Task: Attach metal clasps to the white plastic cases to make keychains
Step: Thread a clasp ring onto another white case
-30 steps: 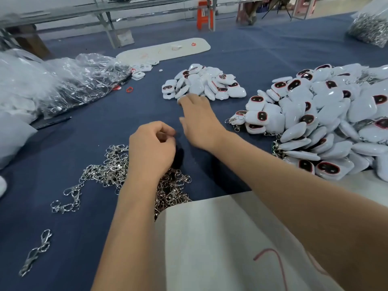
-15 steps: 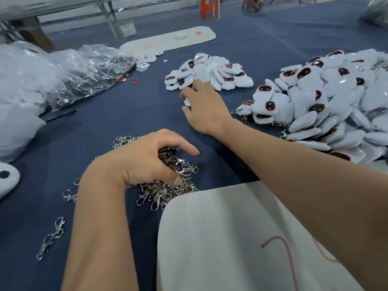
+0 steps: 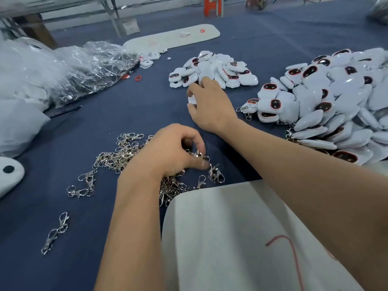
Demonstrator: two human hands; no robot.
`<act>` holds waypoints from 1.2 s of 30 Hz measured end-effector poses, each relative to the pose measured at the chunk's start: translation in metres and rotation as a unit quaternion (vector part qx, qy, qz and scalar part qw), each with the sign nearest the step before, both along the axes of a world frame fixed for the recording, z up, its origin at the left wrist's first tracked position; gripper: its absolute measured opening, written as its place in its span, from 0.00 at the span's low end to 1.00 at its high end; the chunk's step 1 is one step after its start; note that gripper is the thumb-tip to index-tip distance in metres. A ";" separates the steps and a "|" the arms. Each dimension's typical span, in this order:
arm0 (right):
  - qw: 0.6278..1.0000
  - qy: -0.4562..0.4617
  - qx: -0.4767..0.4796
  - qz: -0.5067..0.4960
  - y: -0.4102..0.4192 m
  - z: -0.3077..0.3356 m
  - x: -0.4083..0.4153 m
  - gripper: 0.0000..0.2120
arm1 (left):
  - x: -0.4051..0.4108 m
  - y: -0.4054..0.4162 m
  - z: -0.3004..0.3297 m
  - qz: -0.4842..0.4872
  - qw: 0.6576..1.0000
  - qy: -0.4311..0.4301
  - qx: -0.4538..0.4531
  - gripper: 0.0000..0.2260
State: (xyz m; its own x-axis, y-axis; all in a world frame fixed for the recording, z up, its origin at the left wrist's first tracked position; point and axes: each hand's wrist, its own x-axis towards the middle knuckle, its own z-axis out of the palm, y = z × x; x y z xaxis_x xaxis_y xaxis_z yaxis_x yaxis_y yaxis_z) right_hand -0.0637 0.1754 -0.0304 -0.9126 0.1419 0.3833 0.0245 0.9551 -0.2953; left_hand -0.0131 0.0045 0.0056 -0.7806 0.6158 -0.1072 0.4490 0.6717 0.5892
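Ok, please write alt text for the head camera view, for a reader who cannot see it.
On a blue cloth table, the left hand picks at a heap of metal clasps while the right hand grips a white plastic case beside a small pile of cases. A larger pile lies to the right.

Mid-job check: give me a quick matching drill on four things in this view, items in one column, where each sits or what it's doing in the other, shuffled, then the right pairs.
Items:
1. left hand
2. right hand
3. big heap of white cases
4. clear plastic bags

Places:
A. far left of the table
B. on the pile of metal clasps
C. right side of the table
D. at the near edge of the small pile of white cases, fingers curled on one case

Pairs: 1-B, 2-D, 3-C, 4-A
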 end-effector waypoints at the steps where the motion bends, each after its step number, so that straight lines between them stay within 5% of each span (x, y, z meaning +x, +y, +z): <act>1: 1.000 0.001 -0.003 0.000 0.000 0.000 0.000 0.15 | -0.002 0.003 -0.005 0.028 0.999 0.012 0.039 0.12; 6: 1.000 0.000 -0.017 -0.001 0.001 0.000 0.000 0.15 | -0.006 0.008 -0.019 0.109 0.984 0.100 0.099 0.09; 8: 1.000 -0.002 -0.027 0.000 0.002 0.000 0.000 0.15 | -0.007 0.003 -0.014 0.083 0.990 0.071 0.093 0.10; 11: 0.999 0.002 -0.036 -0.002 0.002 0.000 0.000 0.15 | -0.002 -0.003 0.001 -0.008 0.999 -0.029 -0.010 0.26; 15: 0.999 -0.002 -0.037 -0.001 0.002 0.001 -0.001 0.16 | 0.009 0.015 0.005 -0.016 0.993 -0.004 -0.113 0.35; 20: 0.999 0.010 -0.050 0.014 0.005 0.000 0.000 0.12 | 0.006 0.015 -0.002 0.008 0.999 0.022 -0.037 0.24; 23: 0.986 0.042 -0.158 0.012 0.007 0.002 0.005 0.11 | -0.004 0.012 -0.009 0.049 0.995 0.059 0.060 0.12; 29: 0.918 0.044 -0.386 -0.083 0.009 0.005 0.031 0.14 | -0.011 0.016 -0.022 0.102 0.986 0.086 0.099 0.12; 34: 0.788 0.050 -0.608 -0.079 0.005 0.014 0.070 0.16 | -0.011 0.020 -0.020 0.148 0.974 0.118 0.122 0.13; 36: 0.775 0.054 -0.627 -0.059 0.007 0.010 0.086 0.13 | -0.008 0.022 -0.017 0.155 0.964 0.115 0.184 0.13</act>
